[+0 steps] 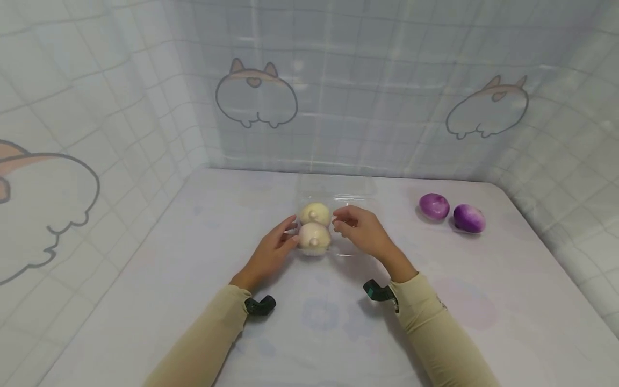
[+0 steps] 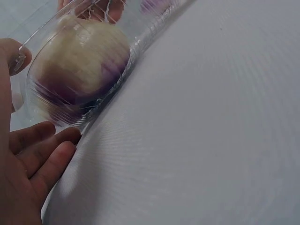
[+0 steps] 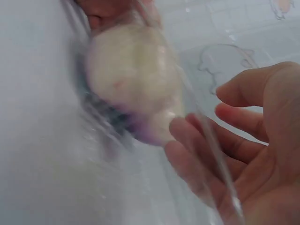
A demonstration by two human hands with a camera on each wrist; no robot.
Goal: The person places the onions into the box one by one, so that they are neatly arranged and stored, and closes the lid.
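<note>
Cream-white turnips in clear box, purple turnips, beige sleeves

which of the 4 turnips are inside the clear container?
The two pale turnips, stacked between the left hand and right hand. The two purple turnips lie loose on the table, far right.

walls: checked sheeting, corgi prints | table: pale cloth | light: soft

Both forearms in beige sleeves reach toward twelve o'clock. The left hand has nearly straight fingers; the right hand at its three o'clock has loosely curled fingers.
</note>
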